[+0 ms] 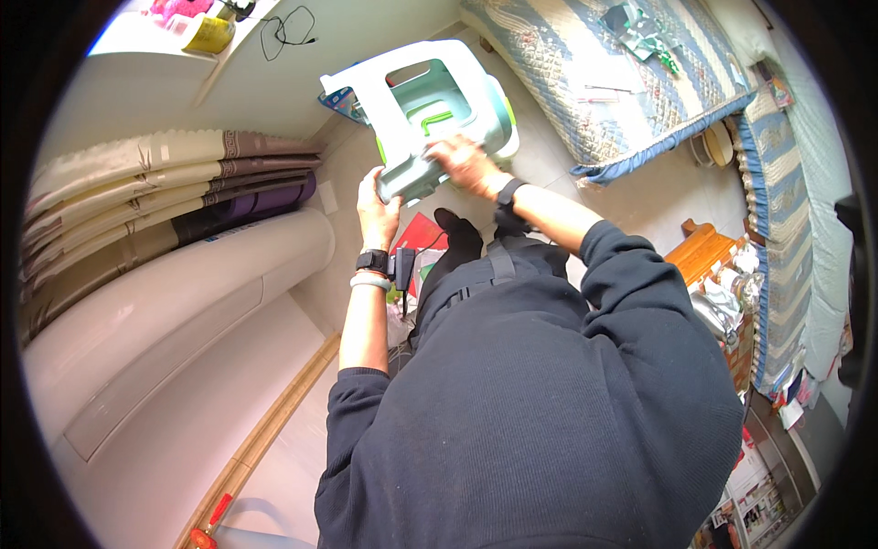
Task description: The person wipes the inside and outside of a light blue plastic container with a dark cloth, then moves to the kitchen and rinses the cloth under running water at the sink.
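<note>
A pale green and white plastic housing (374, 103) with a wide rounded opening is tilted in front of me above the floor. Inside that opening shows a bright green handle-like part (436, 121), and bright green pieces also line the housing's sides. My left hand (378, 216) grips the near left corner, thumb on the near edge. Across the near panel lies my right hand (466, 165), blurred, its fingers curled against the plastic; whether it grips is unclear. The housing's underside is hidden.
A quilted bed (549, 89) stands at the far right, papers on it. Folded curtains (137, 171) hang at left above a white floor-standing air conditioner (206, 288). A red flat item (420, 233) lies by my feet. A wooden piece of furniture (706, 254) holds clutter at right.
</note>
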`<state>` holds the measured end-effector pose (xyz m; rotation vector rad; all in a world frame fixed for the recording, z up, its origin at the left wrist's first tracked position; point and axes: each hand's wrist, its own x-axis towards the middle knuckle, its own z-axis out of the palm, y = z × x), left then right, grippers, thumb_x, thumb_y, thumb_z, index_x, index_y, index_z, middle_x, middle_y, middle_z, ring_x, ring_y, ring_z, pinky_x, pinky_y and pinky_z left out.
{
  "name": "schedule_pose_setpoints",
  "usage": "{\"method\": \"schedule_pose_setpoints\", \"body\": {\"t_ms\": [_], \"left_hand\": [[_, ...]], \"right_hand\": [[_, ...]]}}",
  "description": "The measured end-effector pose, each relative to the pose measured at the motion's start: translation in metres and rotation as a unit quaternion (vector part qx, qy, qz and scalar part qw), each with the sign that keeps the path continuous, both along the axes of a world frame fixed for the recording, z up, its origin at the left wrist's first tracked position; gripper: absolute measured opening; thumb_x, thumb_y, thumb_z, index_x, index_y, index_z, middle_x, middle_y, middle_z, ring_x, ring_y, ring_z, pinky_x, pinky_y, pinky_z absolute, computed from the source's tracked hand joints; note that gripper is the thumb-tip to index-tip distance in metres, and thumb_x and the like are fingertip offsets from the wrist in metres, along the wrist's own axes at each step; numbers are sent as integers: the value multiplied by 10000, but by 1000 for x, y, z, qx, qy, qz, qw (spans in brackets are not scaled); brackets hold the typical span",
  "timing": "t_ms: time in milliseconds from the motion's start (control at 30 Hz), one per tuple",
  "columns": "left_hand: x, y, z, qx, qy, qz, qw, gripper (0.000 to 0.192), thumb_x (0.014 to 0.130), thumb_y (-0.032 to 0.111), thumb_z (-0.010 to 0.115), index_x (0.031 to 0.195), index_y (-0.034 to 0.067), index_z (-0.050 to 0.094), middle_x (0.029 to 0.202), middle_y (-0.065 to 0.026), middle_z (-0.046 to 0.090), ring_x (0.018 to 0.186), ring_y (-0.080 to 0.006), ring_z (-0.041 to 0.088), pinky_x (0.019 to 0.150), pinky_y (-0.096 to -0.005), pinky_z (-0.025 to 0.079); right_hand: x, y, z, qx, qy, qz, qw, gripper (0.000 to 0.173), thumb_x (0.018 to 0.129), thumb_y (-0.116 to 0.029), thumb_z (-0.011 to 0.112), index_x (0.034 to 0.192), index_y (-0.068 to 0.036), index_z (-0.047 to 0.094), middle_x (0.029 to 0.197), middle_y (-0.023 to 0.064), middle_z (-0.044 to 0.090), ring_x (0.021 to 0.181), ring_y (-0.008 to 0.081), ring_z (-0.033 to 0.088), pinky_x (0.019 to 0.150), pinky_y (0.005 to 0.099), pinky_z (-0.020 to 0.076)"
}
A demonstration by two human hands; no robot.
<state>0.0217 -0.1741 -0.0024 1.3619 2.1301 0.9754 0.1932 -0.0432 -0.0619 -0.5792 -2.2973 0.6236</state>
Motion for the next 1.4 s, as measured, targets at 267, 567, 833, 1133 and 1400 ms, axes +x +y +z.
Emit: {"method": "schedule_pose_setpoints", "body": {"t_ms": [267,567,833,1133,1400], "left_hand": [[1,3,15,-33,93,-4,995,695,638,-29,721,1267,84,448,1175,-165,488,1125,-352,491,941,-397,436],[4,10,3,12,8,96,995,870,587,66,831,1300,33,333,1213,-171,443,1143,-323,464,977,-393,404],[-8,-1,-27,-51,-219,33,974,297,801,161,722,1025,-22,654,929,-77,678,854,-148,610,797,-289,471],[-39,70,55,6,-409,49,911,356,845,193,703,1147,36,597,1019,-65,649,868,-166,647,692,-328,581],[-44,108,60,-38,-425,72,902,346,864,236,681,1161,86,588,1032,-22,640,878,-128,627,655,-281,554]], "right_hand": [[94,60,-20,-162,20,-369,915,206,812,-21,484,1006,-52,544,1008,135,582,969,276,540,859,395,419],[88,53,-16,-547,132,-290,774,565,762,-36,565,1300,-18,394,1117,114,553,870,137,581,753,250,487],[84,60,0,-624,104,-161,758,521,756,-17,533,1277,-12,509,919,43,581,759,105,536,700,228,458],[89,92,45,-546,209,-116,803,616,710,-20,541,1323,-15,484,1074,113,604,878,153,575,796,244,481],[97,81,46,-551,217,-143,793,540,722,7,533,1262,-5,543,1054,74,623,867,132,568,792,232,469]]}}
